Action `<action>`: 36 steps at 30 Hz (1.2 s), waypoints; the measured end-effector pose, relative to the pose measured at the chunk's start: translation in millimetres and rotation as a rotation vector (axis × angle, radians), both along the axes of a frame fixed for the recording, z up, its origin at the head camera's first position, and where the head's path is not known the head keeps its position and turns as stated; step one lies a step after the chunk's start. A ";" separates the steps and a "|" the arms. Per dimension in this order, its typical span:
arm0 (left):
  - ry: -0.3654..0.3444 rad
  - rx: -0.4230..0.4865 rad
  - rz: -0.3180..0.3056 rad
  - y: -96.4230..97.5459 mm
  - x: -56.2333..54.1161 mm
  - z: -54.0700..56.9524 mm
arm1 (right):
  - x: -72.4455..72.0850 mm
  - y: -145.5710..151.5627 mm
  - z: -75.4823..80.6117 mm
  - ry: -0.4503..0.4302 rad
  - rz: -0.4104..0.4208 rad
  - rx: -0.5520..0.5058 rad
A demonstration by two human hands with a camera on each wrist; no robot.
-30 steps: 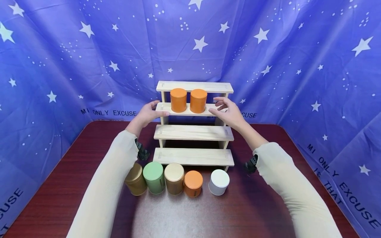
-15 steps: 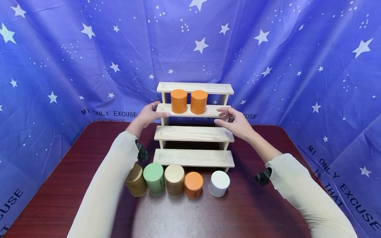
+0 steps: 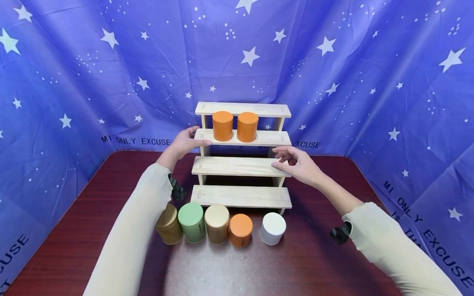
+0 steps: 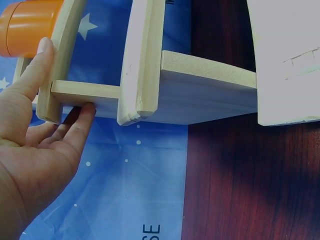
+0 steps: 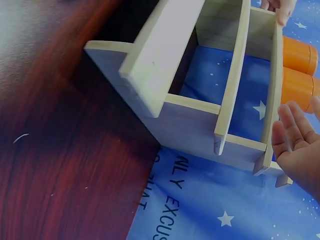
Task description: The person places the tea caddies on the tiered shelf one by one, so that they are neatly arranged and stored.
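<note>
A four-tier wooden step shelf (image 3: 241, 165) stands at the back of the table. Two orange tins (image 3: 222, 126) sit side by side on its second tier from the top. My left hand (image 3: 183, 142) grips the left end of that tier; the left wrist view shows the thumb (image 4: 44, 55) along the board's front edge and the fingers round the side upright. My right hand (image 3: 298, 163) holds nothing, its fingers loosely bent, over the right end of the tier below. In the right wrist view the right hand (image 5: 300, 145) appears beside the shelf's side.
In front of the shelf a row of tins stands on the dark red table (image 3: 207, 273): a gold tin (image 3: 170, 226), a green tin (image 3: 191, 222), a bronze tin (image 3: 217, 224), an orange tin (image 3: 241, 231) and, apart to the right, a white tin (image 3: 273, 229). A starry blue cloth (image 3: 237, 61) hangs behind.
My right hand has moved away from the orange tins on the shelf, down and to the right. The left hand keeps its grip at the same place; the tins stay put.
</note>
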State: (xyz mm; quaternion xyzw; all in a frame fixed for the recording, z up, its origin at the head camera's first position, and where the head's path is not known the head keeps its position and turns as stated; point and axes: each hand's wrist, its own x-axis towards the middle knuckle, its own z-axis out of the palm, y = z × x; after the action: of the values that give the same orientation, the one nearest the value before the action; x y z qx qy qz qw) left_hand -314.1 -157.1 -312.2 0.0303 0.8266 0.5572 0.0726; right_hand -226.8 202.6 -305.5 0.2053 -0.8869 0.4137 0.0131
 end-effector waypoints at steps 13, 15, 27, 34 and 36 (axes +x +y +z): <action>0.002 -0.010 0.007 -0.7 -0.2 1.2 | 26.0 8.4 -15.1 0.011 0.059 0.028; 0.000 -0.016 0.007 -1.2 -1.0 0.6 | 30.6 7.8 -18.8 0.003 0.072 0.027; -0.019 -0.034 0.017 1.2 2.5 0.6 | 49.3 16.9 -37.1 -0.055 0.123 0.056; -0.027 -0.026 0.022 2.1 2.3 1.8 | 56.2 20.7 -45.4 -0.057 0.154 0.058; -0.029 -0.026 0.020 2.2 1.6 1.5 | 58.2 21.9 -47.8 -0.059 0.159 0.056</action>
State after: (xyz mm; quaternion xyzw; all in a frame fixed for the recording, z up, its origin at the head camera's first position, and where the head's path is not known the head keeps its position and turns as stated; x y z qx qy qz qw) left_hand -312.6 -154.9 -310.7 0.0132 0.8329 0.5475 0.0793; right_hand -168.5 224.6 -353.3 0.2631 -0.8790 0.3942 -0.0518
